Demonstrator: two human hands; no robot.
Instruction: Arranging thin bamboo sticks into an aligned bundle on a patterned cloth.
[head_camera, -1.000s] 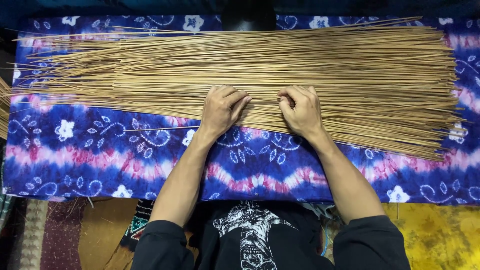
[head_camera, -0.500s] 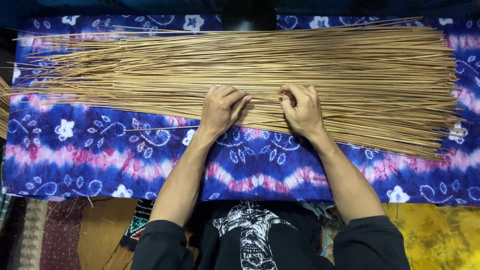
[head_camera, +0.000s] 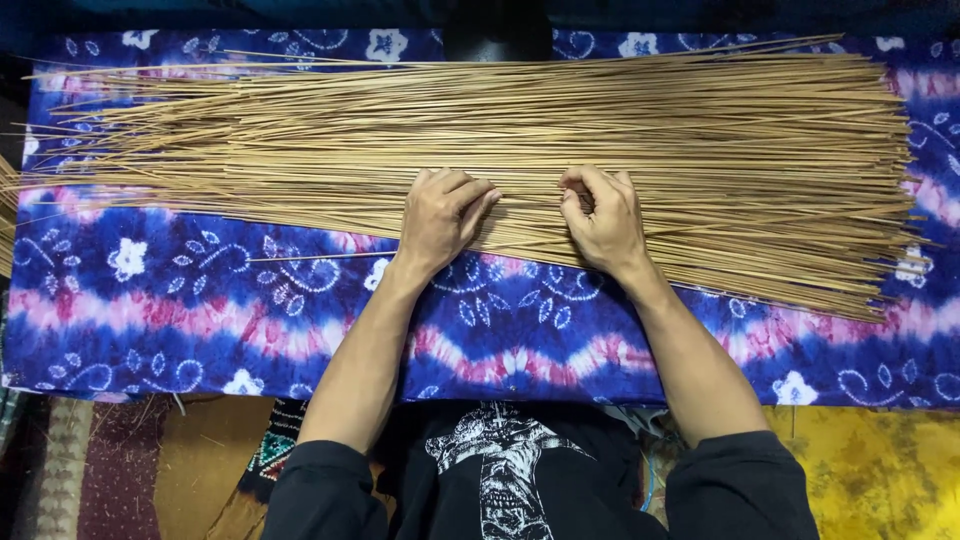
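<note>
Black sleeves lie nearest the camera, bare forearms reaching up from them over a blue, pink and white tie-dyed cloth (head_camera: 200, 300) to a broad layer of thin tan sticks (head_camera: 600, 130). That layer runs left to right across the far half of the cloth, fanning loose at both ends. The left hand (head_camera: 440, 215) rests flat on the near edge of the sticks, fingers curled, its grip closed on nothing I can make out. The right hand (head_camera: 600, 220) pinches at a few sticks with thumb and forefinger, though how many it holds is too fine to tell. Done well, this calls for a light pinch near mid-length while the flat hand pins the neighbours. Fingertips hide the pinch itself, the left stick ends run out of view, and a dark object (head_camera: 497, 40) at the far edge stays unclear.
</note>
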